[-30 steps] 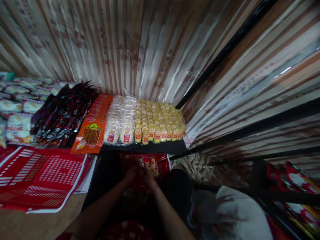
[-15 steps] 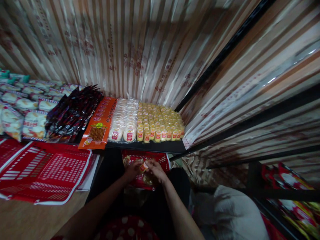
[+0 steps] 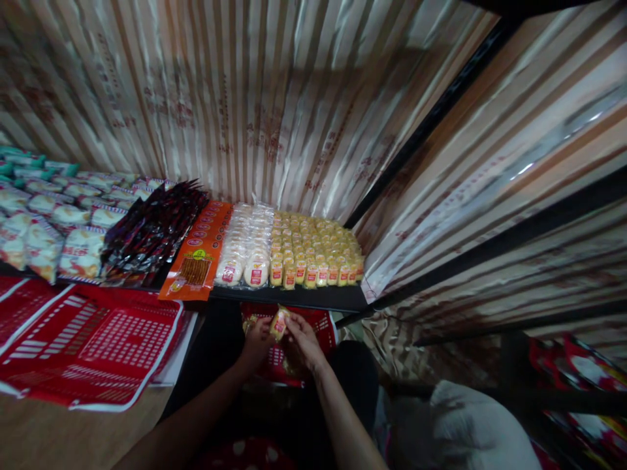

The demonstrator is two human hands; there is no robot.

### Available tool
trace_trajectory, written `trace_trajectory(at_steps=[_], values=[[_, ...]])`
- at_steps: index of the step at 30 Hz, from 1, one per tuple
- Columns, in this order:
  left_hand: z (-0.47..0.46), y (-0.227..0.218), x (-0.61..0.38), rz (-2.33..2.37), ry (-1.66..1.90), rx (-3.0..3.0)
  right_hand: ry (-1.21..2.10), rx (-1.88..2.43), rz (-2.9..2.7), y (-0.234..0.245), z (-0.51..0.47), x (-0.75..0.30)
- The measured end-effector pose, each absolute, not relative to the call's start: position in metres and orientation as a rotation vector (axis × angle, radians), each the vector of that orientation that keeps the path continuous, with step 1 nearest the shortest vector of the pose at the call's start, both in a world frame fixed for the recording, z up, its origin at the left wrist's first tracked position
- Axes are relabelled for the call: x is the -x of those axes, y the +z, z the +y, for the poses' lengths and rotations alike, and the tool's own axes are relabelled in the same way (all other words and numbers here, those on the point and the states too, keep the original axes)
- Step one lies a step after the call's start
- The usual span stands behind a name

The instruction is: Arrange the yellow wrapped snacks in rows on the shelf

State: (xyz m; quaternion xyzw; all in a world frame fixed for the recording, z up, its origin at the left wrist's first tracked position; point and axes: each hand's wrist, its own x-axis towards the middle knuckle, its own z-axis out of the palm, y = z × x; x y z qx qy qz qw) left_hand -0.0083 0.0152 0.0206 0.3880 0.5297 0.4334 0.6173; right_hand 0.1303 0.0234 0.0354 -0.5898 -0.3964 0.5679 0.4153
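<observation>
Between my two hands is a small yellow wrapped snack packet (image 3: 279,324) with a red and white label. My left hand (image 3: 258,339) is closed on its left side, and my right hand (image 3: 302,336) pinches its right side. Below them, between my knees, a red basket (image 3: 321,324) with a white rim holds a few similar packets, partly hidden by my hands. In front, on a black shelf (image 3: 294,298), stand tight rows of the same yellow packets (image 3: 313,251). White round crackers in clear wrap (image 3: 245,251) fill the rows just left of them.
An orange snack bag (image 3: 196,254), dark glossy packets (image 3: 151,228) and white bags (image 3: 81,251) continue leftward along the shelf. At lower left lies a larger red basket (image 3: 122,339). A striped curtain (image 3: 220,85), black metal bars (image 3: 431,124) and a pale sack-like shape (image 3: 480,424) surround the right side.
The packet has been raised slightly and turned more upright between my hands. My view has tilted a little, so the shelf sits slightly lower in the picture.
</observation>
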Motion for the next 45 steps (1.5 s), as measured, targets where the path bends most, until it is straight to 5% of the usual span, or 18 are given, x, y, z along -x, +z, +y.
trace_trajectory(at_steps=[9,25,45], values=[[0.021,0.019,-0.002,1.272,1.156,-1.067,1.416,1.291,-1.057,0.038,0.018,-0.12],[0.063,0.08,-0.035,1.528,0.962,-1.602,0.818,1.529,-1.21,0.069,0.061,-0.15],[0.085,0.079,-0.056,1.482,1.008,-1.682,0.325,1.672,-1.27,0.059,0.093,-0.148]])
